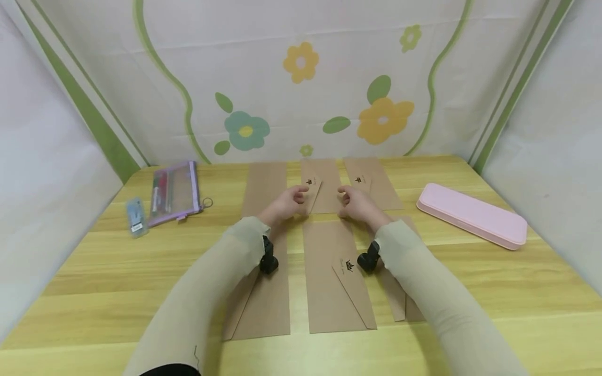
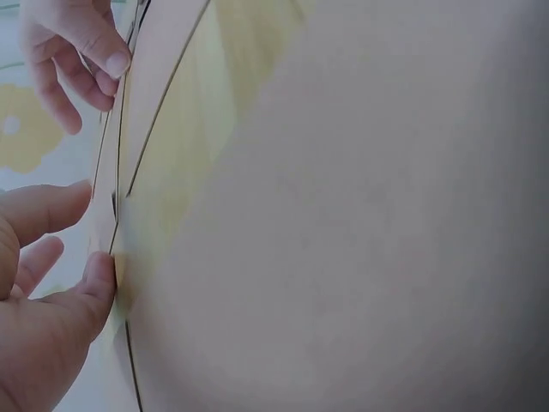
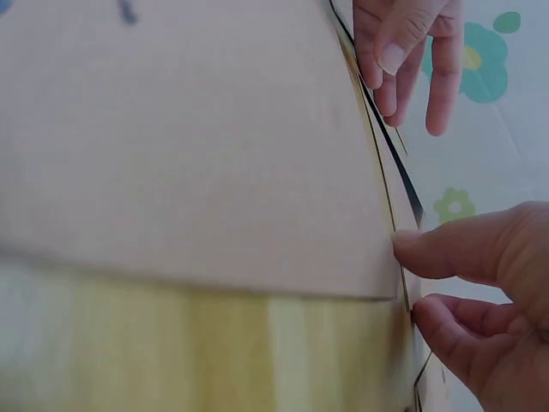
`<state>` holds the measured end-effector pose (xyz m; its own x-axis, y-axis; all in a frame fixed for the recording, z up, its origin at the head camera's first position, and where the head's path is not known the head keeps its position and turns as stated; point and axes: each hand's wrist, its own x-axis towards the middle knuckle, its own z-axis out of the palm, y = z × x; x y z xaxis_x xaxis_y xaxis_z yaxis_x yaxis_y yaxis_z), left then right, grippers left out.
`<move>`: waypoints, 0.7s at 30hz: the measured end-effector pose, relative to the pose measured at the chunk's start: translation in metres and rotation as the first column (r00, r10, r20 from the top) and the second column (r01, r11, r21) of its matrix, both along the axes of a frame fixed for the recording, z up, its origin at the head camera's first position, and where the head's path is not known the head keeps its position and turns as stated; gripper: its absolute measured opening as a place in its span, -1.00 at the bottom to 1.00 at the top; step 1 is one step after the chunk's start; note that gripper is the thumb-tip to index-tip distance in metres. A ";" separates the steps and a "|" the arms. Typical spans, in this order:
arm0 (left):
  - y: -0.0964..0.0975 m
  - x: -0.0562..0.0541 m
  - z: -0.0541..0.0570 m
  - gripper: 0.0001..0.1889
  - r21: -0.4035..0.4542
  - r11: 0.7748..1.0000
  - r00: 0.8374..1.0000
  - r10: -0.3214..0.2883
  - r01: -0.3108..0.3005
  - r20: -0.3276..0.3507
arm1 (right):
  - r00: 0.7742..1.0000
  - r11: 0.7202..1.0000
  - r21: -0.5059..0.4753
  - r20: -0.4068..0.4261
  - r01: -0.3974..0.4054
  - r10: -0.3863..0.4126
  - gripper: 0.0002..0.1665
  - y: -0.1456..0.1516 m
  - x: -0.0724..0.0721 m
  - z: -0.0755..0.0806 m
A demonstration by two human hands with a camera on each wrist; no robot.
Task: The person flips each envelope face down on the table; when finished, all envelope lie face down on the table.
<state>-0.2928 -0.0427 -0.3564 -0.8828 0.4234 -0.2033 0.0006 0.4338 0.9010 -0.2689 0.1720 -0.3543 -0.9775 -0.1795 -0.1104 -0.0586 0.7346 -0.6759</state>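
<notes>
Brown paper envelopes lie flat in two rows on the wooden table in the head view. My left hand (image 1: 288,202) is at the left edge of the far middle envelope (image 1: 329,196), which bears a small black crown print. At that envelope's right edge is my right hand (image 1: 359,204), beside the far right envelope (image 1: 383,188). Both hands have loosely bent fingers. In the left wrist view the thumb (image 2: 99,279) stands apart from the forefinger; in the right wrist view a gap likewise shows between thumb (image 3: 455,249) and fingers. Nearer me lies the near middle envelope (image 1: 326,282).
A purple-edged zip pouch (image 1: 181,193) with pens lies at the left, beside a small blue item (image 1: 136,216). A pink case (image 1: 470,213) lies at the right. A flowered cloth (image 1: 197,47) hangs behind the wooden table (image 1: 141,292).
</notes>
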 end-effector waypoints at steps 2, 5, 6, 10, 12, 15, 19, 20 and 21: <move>0.001 0.001 0.000 -0.25 0.020 1.000 1.000 0.009 -0.010 0.007 | 0.999 1.000 0.000 0.028 0.019 -0.018 -0.13 -0.002 0.000 0.003; 0.002 0.003 0.001 -0.25 0.049 0.999 1.000 0.020 -0.021 0.019 | 0.997 0.999 -0.005 0.059 0.047 -0.046 -0.12 -0.005 0.000 0.006; 0.003 0.004 0.002 -0.24 0.061 0.998 0.999 0.027 -0.028 0.025 | 0.996 0.998 -0.006 0.066 0.055 -0.055 -0.12 -0.006 0.000 0.007; 0.004 0.005 0.003 -0.23 0.110 0.991 0.996 0.077 -0.082 0.049 | 0.995 0.998 0.002 0.074 0.070 -0.070 -0.14 -0.009 -0.004 0.009; 0.003 0.004 0.004 -0.24 0.135 0.984 0.992 0.108 -0.116 0.062 | 0.995 0.997 -0.001 0.071 0.074 -0.074 -0.15 -0.010 -0.005 0.009; 0.000 0.003 0.003 -0.26 0.184 0.969 0.985 0.150 -0.164 0.091 | 0.995 0.997 -0.022 0.073 0.076 -0.075 -0.18 -0.010 -0.006 0.008; -0.004 0.002 0.001 -0.30 0.238 0.949 0.975 0.184 -0.209 0.121 | 0.994 0.995 -0.042 0.077 0.085 -0.082 -0.20 -0.010 -0.006 0.006; -0.004 0.001 0.000 -0.31 0.248 0.945 0.974 0.189 -0.215 0.124 | 0.994 0.996 -0.036 0.073 0.087 -0.084 -0.20 -0.010 -0.006 0.006; -0.005 0.001 0.000 -0.33 0.252 0.943 0.973 0.193 -0.219 0.126 | 0.994 0.996 -0.026 0.067 0.086 -0.084 -0.20 -0.011 -0.006 0.006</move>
<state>-0.2914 -0.0474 -0.3562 -0.9377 0.2844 -0.1995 -0.1578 0.1631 0.9739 -0.2747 0.1612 -0.3483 -0.9801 -0.1006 -0.1709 0.0483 0.7150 -0.6975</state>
